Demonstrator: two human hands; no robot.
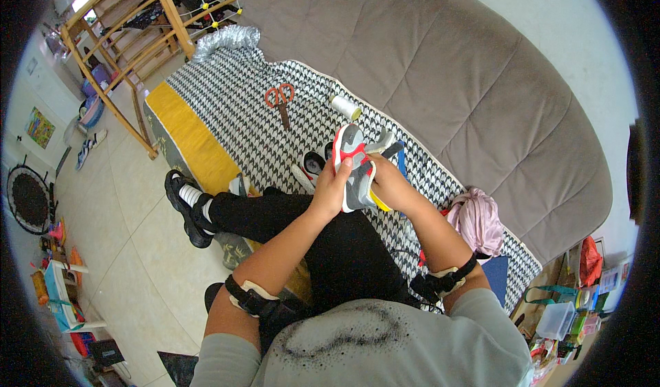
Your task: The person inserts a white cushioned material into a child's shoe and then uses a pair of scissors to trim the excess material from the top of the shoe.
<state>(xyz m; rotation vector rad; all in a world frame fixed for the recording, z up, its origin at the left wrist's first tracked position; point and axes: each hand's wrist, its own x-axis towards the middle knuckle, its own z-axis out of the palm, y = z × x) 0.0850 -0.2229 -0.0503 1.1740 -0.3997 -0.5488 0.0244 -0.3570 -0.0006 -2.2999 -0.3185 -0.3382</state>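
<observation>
My left hand is closed around a small grey, red and white shoe with a bit of yellow, held above my lap. My right hand grips the shoe's other side, its fingers partly hidden behind or inside it. Just beyond lies another black, white and red shoe, partly covered by my hands. Orange-handled scissors and a spool of white thread rest farther up on the houndstooth cloth. A blue item shows behind my right hand.
A brown padded cushion runs behind the cloth. Pink fabric sits right of me. A wooden frame stands top left, a small trampoline and small table at left. Boxes and bags crowd the lower right.
</observation>
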